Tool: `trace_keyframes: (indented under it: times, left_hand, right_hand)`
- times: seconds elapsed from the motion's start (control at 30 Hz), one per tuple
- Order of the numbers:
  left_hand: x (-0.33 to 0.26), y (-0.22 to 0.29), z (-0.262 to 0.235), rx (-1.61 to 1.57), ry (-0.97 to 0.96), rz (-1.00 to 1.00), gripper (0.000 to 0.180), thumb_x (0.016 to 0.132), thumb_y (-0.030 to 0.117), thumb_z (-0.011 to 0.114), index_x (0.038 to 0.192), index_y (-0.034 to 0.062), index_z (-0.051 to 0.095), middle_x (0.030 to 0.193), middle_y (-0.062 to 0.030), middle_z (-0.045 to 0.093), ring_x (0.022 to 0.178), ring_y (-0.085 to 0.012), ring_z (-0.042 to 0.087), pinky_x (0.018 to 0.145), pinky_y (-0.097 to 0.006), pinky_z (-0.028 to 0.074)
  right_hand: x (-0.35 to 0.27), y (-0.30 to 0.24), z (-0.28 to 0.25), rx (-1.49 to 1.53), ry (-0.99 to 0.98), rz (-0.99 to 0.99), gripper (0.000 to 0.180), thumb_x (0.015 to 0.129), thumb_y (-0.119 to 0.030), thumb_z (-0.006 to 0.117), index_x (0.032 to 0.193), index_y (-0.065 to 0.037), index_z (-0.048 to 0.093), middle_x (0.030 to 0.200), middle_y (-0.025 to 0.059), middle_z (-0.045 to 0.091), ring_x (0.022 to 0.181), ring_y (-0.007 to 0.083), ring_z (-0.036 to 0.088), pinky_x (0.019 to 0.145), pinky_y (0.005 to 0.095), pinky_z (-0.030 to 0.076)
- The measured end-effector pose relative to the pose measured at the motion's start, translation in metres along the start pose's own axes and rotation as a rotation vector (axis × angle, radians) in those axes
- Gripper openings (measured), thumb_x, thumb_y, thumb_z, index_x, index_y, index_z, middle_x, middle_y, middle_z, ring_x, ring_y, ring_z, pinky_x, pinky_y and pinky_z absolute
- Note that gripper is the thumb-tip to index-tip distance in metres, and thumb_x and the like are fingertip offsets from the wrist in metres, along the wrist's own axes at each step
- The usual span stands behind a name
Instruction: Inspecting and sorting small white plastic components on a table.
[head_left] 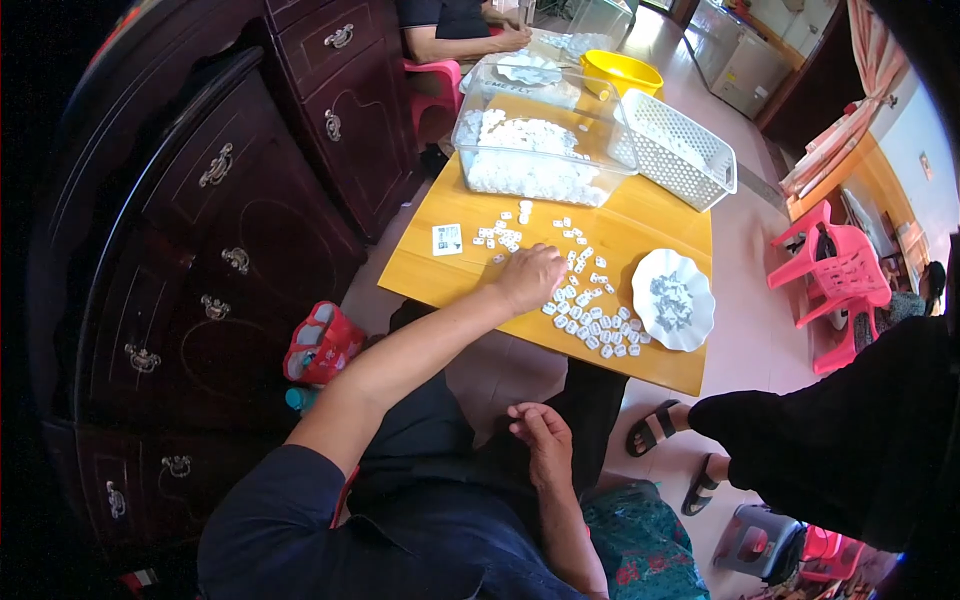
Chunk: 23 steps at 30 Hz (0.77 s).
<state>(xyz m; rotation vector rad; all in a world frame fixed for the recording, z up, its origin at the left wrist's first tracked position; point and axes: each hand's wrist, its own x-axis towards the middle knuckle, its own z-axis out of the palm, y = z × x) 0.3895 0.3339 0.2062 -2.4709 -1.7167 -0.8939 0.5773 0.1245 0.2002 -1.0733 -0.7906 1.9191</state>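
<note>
My left hand (533,277) reaches over the yellow wooden table (425,272), its fingers bent down and drawn together among small white pieces. The fingertips are mostly hidden, so anything between them does not show. Right of it and nearer the front edge lie several white pieces with dark markings (600,325), loosely spread. Another loose cluster of small white pieces (497,236) lies beyond the hand. Above my lap, off the table, my right hand (545,435) is closed with curled fingers; I cannot make out anything in it.
A clear bin (615,150) holding many white pieces stands at the far side, beside a white perforated basket (690,180) and a yellow basin (625,70). A scalloped white plate (702,325) holds greyish pieces. A white card (447,240) lies left. Another person's hand (512,40) shows beyond; a sandalled person stands right.
</note>
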Motion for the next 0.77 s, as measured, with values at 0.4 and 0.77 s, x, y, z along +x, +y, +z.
trace_keyframes:
  times: [0.4,0.77]
  left_hand:
    - [-0.097,0.058,-0.066,-0.116,0.016,0.366,0.008,0.082,0.014,0.063,0.080,0.0079,0.059,0.080,-0.0082,0.053,0.078,-0.0268,0.057,0.070,-0.040,0.049]
    - [-0.168,0.084,-0.075,-0.509,-0.134,0.053,0.013,0.083,0.015,0.069,0.091,0.0085,0.061,0.093,-0.0098,0.061,0.092,-0.0283,0.064,0.075,-0.039,0.053]
  right_hand:
    - [0.004,0.004,0.002,0.020,0.072,-0.064,0.020,0.101,-0.024,0.057,0.107,-0.006,0.064,0.099,0.0054,0.070,0.080,0.0109,0.064,0.076,0.0253,0.052]
    - [0.005,0.017,-0.007,0.124,-0.100,0.018,0.019,0.101,-0.024,0.058,0.103,-0.006,0.063,0.092,0.0027,0.067,0.083,0.0134,0.063,0.081,0.0275,0.051]
